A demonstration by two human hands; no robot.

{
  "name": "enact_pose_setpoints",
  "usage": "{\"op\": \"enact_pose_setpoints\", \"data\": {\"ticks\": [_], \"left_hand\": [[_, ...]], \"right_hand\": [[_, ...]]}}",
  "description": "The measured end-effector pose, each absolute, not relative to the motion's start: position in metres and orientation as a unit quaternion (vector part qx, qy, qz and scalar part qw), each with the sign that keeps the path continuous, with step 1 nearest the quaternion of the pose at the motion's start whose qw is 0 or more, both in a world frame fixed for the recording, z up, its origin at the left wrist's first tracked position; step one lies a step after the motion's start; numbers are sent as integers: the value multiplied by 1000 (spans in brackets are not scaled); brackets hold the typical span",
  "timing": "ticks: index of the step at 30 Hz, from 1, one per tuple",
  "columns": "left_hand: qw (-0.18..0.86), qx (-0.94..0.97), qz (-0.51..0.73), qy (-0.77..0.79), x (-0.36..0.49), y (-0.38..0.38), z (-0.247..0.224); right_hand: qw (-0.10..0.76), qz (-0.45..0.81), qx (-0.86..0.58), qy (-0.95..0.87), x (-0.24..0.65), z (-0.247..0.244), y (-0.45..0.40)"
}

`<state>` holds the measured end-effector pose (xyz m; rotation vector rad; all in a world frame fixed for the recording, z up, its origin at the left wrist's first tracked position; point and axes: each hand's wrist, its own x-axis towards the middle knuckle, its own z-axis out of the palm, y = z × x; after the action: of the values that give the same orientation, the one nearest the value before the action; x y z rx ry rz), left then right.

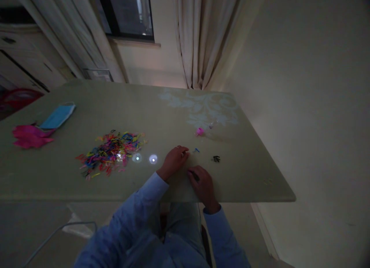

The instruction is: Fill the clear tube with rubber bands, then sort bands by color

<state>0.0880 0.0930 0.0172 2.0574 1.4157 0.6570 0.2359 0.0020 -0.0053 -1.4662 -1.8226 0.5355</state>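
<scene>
My left hand [174, 160] rests over the table, its fingers pinched together at the tips; whatever they hold is too small to make out. Close to its right, my right hand [202, 184] is curled with thumb and fingers together, and its contents are hidden. Just beyond the left fingertips lies a small blue piece [197, 150]. A little bunch of black pieces [216, 159] sits to the right of both hands. Farther back is a small pink cluster [199, 132]. Left of my hands spreads a loose pile of thin multicoloured pieces [112, 152], like small bands or clips.
The greenish table [245, 175] has a pale floral pattern at its far right. A blue face mask [59, 116] and a crumpled pink item [31, 137] lie at the far left. Two light reflections shine beside the pile. A wall [312, 106] runs along the right.
</scene>
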Motion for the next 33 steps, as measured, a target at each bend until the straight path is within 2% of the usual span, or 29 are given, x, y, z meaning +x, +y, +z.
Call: {"op": "enact_pose_setpoints", "data": {"ticks": [3, 12, 19, 23, 26, 33], "left_hand": [[291, 745, 290, 526, 56, 73, 18], [235, 709, 360, 559, -37, 7, -2], [261, 703, 393, 532, -49, -2, -11], [263, 708, 392, 526, -45, -2, -12], [265, 706, 407, 515, -46, -4, -13], [283, 697, 423, 505, -47, -4, -13]], "right_hand": [[371, 220, -567, -702, 237, -4, 2], [338, 258, -592, -685, 239, 6, 23], [309, 267, -498, -765, 168, 32, 76], [261, 248, -443, -821, 109, 38, 121], [173, 190, -445, -858, 77, 39, 149], [54, 149, -391, -907, 47, 37, 173]]}}
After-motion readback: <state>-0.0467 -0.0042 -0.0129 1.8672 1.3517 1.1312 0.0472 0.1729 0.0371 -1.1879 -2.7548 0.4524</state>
